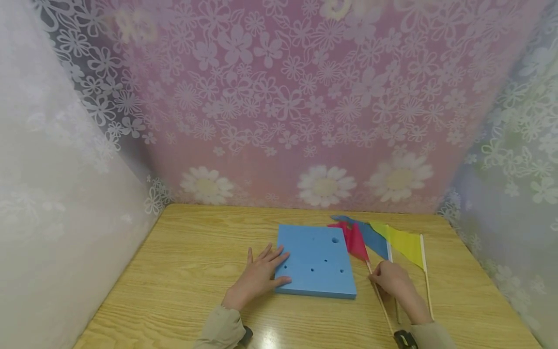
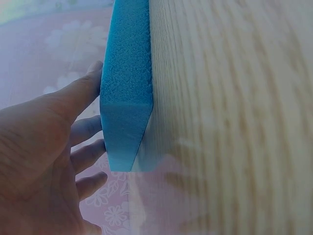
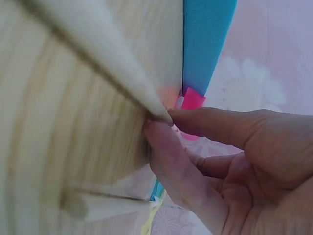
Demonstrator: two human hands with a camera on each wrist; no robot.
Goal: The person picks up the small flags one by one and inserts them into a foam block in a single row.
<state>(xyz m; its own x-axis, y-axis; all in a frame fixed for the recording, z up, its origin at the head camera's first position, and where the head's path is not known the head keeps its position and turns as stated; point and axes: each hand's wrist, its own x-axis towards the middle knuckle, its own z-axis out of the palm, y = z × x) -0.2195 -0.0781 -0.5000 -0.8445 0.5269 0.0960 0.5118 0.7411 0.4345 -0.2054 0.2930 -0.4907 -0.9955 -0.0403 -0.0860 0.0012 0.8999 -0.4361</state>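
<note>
A blue foam board with several holes in its top lies flat on the table. My left hand rests on its left edge, fingers spread and straight. To the right of the board, my right hand pinches the wooden stick of a red flag between thumb and finger; in the right wrist view that stick lies along the tabletop. A blue flag and a yellow flag lie beside it, their sticks pointing toward me. Part of the blue flag's stick is hidden behind the right hand.
The wooden table has a flowered pink curtain along its back edge. Pale flowered cloth hangs at the left and right sides. Dark bands show at both cuffs.
</note>
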